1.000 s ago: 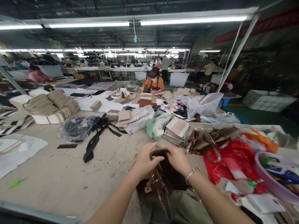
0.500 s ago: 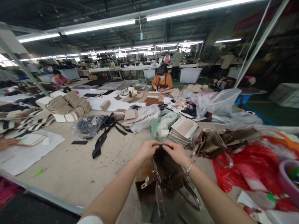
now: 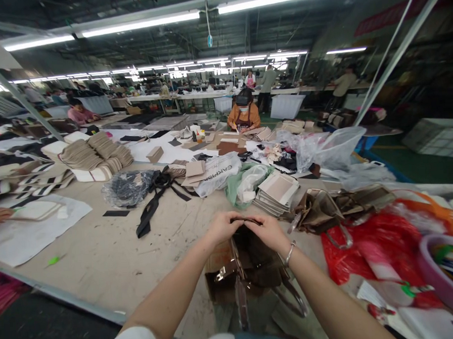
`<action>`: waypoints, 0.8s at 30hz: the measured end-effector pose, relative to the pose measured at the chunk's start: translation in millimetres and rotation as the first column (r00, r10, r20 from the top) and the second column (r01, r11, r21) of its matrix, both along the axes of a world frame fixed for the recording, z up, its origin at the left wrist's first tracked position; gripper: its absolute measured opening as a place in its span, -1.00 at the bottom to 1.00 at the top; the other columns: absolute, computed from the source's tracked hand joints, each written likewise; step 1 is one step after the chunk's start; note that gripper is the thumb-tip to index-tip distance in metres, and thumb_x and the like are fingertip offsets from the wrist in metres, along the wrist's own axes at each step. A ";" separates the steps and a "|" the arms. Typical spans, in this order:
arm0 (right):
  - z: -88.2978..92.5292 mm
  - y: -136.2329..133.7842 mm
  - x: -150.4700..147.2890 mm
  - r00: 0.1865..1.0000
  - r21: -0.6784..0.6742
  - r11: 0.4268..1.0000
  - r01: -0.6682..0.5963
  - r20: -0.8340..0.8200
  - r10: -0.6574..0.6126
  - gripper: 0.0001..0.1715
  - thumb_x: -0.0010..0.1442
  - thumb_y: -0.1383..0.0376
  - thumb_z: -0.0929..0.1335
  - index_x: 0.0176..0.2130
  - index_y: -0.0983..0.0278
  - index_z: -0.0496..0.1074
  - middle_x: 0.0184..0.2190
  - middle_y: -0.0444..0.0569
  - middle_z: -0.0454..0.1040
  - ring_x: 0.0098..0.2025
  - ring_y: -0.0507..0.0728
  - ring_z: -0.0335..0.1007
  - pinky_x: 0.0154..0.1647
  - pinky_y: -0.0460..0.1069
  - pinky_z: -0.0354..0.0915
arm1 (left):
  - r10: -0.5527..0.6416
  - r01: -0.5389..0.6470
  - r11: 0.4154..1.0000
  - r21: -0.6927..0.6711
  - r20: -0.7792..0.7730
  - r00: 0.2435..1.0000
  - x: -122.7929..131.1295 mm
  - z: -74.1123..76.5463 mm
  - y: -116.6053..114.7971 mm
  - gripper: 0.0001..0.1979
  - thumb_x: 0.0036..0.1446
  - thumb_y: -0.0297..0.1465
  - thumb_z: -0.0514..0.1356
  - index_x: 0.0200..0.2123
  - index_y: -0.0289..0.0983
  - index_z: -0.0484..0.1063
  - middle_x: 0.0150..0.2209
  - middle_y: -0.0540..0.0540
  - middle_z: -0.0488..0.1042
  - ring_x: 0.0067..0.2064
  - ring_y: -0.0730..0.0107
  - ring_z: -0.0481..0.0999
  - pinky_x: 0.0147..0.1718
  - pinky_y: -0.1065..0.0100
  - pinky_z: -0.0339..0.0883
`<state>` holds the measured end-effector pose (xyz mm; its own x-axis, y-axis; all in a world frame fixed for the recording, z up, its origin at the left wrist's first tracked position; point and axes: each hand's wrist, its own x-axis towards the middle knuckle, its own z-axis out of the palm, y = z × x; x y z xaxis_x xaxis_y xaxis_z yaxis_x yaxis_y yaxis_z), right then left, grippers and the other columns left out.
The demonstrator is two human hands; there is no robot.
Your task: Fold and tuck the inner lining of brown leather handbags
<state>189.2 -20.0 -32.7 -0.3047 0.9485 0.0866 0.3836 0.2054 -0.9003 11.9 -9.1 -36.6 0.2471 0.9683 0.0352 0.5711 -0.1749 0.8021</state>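
a bag-making factory floor: long worktables [image 3: 102, 257] under rows of fluorescent tube lights [image 3: 139, 23], stacks of cut panels [image 3: 92, 156], black straps [image 3: 152, 206], plastic bags of parts [image 3: 324, 151], and seated workers [image 3: 244, 115] at further tables.

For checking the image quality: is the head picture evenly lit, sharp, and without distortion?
Head view: ceiling tube lights glare white while corners go dark; the wide lens stretches the edges; left hand, right hand and the brown bag they pinch look sharp; distant workers are soft.
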 end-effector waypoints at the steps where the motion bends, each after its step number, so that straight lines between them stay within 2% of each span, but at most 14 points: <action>1: 0.6 -0.7 0.1 1.000 0.003 1.000 -0.004 -0.005 0.004 -0.67 0.12 0.22 0.30 -0.14 0.26 0.52 -0.16 -0.05 0.55 -0.10 0.15 0.45 0.02 0.05 0.28 | 0.006 -0.006 1.000 -0.001 0.011 1.000 0.0 -0.7 -0.4 -0.78 0.03 -0.38 0.15 -0.26 -0.22 0.55 -0.29 0.01 0.59 -0.25 0.36 0.53 -0.21 0.41 0.35; 6: 5.0 -2.9 -2.3 0.997 -0.003 0.997 0.076 0.010 -0.076 -0.65 0.15 0.18 0.28 -0.18 0.26 0.54 -0.20 -0.03 0.56 -0.13 0.17 0.46 -0.02 0.06 0.29 | 0.011 -0.014 1.000 0.028 0.112 0.994 0.8 -0.6 -3.2 -0.79 0.05 -0.35 0.17 -0.26 -0.25 0.54 -0.30 -0.01 0.58 -0.26 0.38 0.53 -0.21 0.43 0.36; 10: 7.4 -2.6 -4.8 0.990 -0.011 0.992 0.128 0.065 -0.127 -0.66 0.13 0.19 0.28 -0.20 0.27 0.55 -0.24 -0.01 0.57 -0.17 0.18 0.47 -0.07 0.05 0.30 | 0.028 -0.035 0.998 0.054 0.116 0.993 3.4 -0.8 -3.9 -0.80 0.06 -0.35 0.16 -0.29 -0.26 0.55 -0.32 -0.02 0.58 -0.27 0.37 0.53 -0.20 0.41 0.36; 18: 1.2 0.4 -2.8 0.985 -0.008 0.988 0.152 0.084 -0.151 -0.68 0.08 0.19 0.28 -0.26 0.23 0.56 -0.29 -0.06 0.58 -0.22 0.17 0.47 -0.15 0.02 0.31 | 0.032 -0.046 0.997 0.067 0.190 0.981 8.0 -14.1 0.5 -0.81 0.01 -0.40 0.18 -0.29 -0.29 0.54 -0.33 -0.05 0.58 -0.28 0.35 0.54 -0.25 0.40 0.39; 24: 2.3 3.0 -2.8 0.968 -0.014 0.979 0.205 0.154 -0.201 -0.70 0.06 0.20 0.28 -0.33 0.22 0.57 -0.38 -0.08 0.58 -0.27 0.18 0.47 -0.20 0.03 0.31 | 0.057 -0.078 0.993 0.092 0.210 0.976 11.5 -17.4 2.5 -0.83 0.02 -0.42 0.18 -0.31 -0.27 0.55 -0.33 -0.04 0.59 -0.28 0.35 0.54 -0.24 0.39 0.39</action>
